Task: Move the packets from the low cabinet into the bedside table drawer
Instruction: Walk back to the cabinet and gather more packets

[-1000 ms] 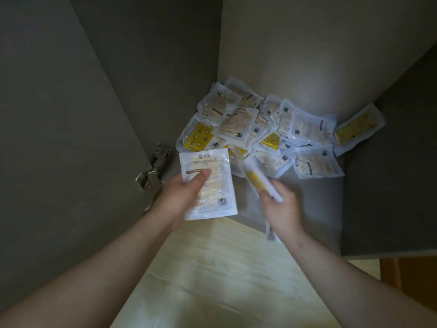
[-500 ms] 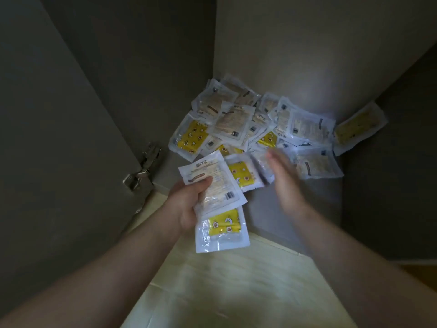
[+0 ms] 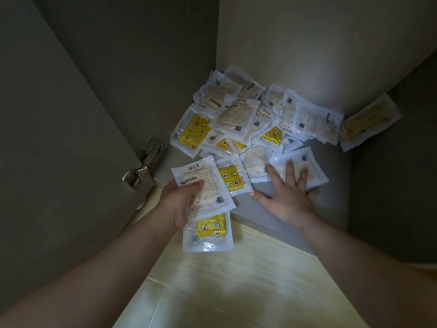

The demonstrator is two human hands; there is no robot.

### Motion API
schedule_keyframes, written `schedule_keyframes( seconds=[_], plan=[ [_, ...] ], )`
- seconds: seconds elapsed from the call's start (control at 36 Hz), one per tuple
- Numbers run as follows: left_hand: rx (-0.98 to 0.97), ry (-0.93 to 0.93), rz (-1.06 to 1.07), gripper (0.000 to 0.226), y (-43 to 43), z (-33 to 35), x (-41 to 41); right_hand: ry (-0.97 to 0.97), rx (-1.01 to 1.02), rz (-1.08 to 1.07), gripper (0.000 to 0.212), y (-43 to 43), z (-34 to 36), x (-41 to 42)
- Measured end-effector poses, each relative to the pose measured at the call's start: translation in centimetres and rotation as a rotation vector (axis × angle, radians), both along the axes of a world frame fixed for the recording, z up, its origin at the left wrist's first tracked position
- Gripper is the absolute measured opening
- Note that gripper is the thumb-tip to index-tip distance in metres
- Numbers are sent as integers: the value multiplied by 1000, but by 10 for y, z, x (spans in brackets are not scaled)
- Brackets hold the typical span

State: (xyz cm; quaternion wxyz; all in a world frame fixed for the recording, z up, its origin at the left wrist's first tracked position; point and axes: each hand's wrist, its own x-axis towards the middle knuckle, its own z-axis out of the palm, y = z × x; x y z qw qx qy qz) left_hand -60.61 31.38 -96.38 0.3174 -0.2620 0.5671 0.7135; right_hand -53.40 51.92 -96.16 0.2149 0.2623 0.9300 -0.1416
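A heap of several clear packets (image 3: pixel 246 119), some beige and some with yellow star prints, lies on the grey floor of the low cabinet (image 3: pixel 335 185), spreading into the back corner. My left hand (image 3: pixel 179 202) grips a small stack of packets (image 3: pixel 208 209) at the cabinet's front edge: a beige one on top, yellow-print ones under it. My right hand (image 3: pixel 288 190) lies flat with spread fingers on a beige packet (image 3: pixel 307 169) at the near right of the heap. One yellow packet (image 3: pixel 371 121) leans alone against the right wall.
The open cabinet door (image 3: pixel 59 150) stands at the left with a metal hinge (image 3: pixel 142 164) near the left hand. Dark cabinet walls close in at the back and right. Pale wood-look flooring (image 3: pixel 236 280) runs below the cabinet's front edge.
My right hand passed its yellow packet to the left-hand stack, then reached forward and right and now presses flat on a beige packet. The left-hand stack grew.
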Motion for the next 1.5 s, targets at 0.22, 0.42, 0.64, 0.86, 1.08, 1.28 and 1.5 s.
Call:
schedule_keyframes(
  seconds=[0.22, 0.42, 0.64, 0.86, 1.08, 1.28, 1.5],
  plan=[
    [-9, -54, 2, 11, -25, -4, 5, 53, 96, 204, 91, -51, 0, 53],
    [-6, -70, 38, 25, -39, 0, 5, 77, 34, 208, 109, -48, -3, 1],
    [27, -78, 1, 17, -47, 6, 12, 142, 8, 217, 84, -60, -5, 15],
    [41, -107, 7, 8, -43, 11, 18, 283, 99, 309, 82, -63, 1, 21],
    [46, -103, -23, 8, -47, 12, 20, 92, 34, 254, 93, -56, -4, 16],
    [80, -66, -42, 7, -45, 16, 17, 616, 226, 385, 64, -55, -27, 48],
    [93, -93, -28, 7, -43, 40, 18, 637, -54, 35, 29, -59, 34, 39]
  ],
)
